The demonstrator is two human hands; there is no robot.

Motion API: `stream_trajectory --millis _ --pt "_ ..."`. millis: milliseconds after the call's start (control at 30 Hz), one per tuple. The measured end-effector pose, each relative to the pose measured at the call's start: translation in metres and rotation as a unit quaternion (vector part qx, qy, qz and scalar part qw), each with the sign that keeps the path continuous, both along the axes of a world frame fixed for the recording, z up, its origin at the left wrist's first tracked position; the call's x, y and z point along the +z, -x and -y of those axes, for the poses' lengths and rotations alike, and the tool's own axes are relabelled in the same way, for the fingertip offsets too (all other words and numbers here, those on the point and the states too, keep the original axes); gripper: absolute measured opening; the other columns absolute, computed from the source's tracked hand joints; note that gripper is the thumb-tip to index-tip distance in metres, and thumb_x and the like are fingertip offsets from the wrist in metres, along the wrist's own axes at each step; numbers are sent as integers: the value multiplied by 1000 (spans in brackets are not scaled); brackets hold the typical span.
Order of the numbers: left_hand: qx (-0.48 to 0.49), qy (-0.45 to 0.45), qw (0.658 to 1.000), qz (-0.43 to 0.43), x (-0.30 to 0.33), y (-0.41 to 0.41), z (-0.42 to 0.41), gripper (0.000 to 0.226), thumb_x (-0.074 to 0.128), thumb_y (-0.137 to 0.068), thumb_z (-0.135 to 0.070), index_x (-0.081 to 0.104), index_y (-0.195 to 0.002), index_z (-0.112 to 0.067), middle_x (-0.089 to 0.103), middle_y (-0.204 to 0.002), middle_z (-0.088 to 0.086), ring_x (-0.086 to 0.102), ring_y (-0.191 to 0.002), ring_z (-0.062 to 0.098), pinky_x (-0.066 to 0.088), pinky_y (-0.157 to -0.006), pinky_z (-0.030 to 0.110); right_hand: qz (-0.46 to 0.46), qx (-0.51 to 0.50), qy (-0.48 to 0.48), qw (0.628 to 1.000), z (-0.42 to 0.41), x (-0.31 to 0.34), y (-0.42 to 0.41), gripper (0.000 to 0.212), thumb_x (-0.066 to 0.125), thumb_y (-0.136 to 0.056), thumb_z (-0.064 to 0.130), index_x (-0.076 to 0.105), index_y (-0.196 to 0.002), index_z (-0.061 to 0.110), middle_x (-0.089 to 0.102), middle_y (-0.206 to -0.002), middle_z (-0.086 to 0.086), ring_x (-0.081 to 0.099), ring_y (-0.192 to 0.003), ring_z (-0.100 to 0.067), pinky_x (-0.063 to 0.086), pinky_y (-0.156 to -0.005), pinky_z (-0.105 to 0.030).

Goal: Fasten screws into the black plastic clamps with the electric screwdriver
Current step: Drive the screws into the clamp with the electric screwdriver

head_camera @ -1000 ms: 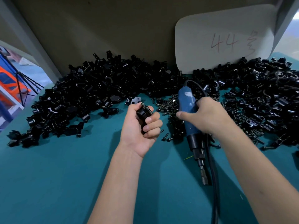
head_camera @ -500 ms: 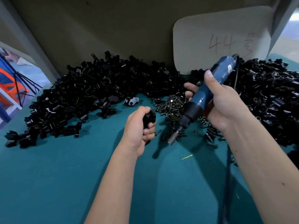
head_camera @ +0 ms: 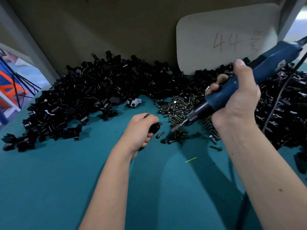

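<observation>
My left hand [head_camera: 140,128] grips a black plastic clamp [head_camera: 154,127] low over the teal table, its fingers curled round it; a screw head shows at the clamp's right end. My right hand [head_camera: 235,100] holds the blue electric screwdriver [head_camera: 232,90] tilted, bit pointing down-left. The bit tip [head_camera: 175,129] hovers over the pile of dark screws [head_camera: 181,107], a short way right of the clamp and not touching it. A loose screw [head_camera: 160,134] lies just below the clamp.
A large heap of black clamps [head_camera: 86,97] runs along the back wall and another heap [head_camera: 282,105] fills the right side. A pale card [head_camera: 216,30] marked 44 leans on the wall. The screwdriver's black cord [head_camera: 280,95] hangs over the right heap. Bare teal table surface [head_camera: 66,180] lies in front.
The right hand swung the screwdriver up from pointing down at the table to a tilted pose, bit toward the clamp. The left hand lowered the clamp toward the table beside the screws.
</observation>
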State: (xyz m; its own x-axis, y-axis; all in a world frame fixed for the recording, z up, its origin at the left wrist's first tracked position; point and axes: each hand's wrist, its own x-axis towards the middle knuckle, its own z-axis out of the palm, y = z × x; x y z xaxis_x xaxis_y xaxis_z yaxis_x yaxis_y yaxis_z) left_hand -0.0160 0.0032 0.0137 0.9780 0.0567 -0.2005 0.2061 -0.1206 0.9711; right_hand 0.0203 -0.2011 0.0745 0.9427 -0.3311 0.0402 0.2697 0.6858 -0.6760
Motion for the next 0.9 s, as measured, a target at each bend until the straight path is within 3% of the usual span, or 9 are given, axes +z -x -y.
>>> stream_trajectory --millis 167,367,500,900 --pt "-11 -24 999 24 0 2 4 25 59 -79 -35 40 -71 -21 37 -58 -4 26 -43 9 18 -38 18 14 -39 -14 999 -7 4 4 39 73 -94 31 43 -112 13 51 -69 -4 46 -52 -19 44 -55 -31" --pt "-17 -77 995 67 -3 1 11 24 59 -79 -35 44 -72 -19 35 -59 -5 27 -46 10 20 -41 20 36 -64 -42 996 -12 12 9 40 72 -85 26 43 -108 8 51 -60 -2 44 -47 -18 41 -51 -28" --pt "-24 -86 994 69 -4 0 10 27 59 -79 -37 38 -66 -24 34 -58 -7 26 -47 11 19 -44 24 33 -55 -17 998 -16 5 10 31 67 -95 26 42 -109 12 49 -66 -3 43 -51 -19 41 -53 -31" --pt "-32 -89 994 53 -7 -2 12 30 60 -76 -40 37 -62 -27 32 -56 -10 25 -49 12 16 -51 31 52 -63 -8 997 -23 5 14 24 63 -96 17 43 -108 13 47 -64 -4 41 -49 -19 39 -52 -31"
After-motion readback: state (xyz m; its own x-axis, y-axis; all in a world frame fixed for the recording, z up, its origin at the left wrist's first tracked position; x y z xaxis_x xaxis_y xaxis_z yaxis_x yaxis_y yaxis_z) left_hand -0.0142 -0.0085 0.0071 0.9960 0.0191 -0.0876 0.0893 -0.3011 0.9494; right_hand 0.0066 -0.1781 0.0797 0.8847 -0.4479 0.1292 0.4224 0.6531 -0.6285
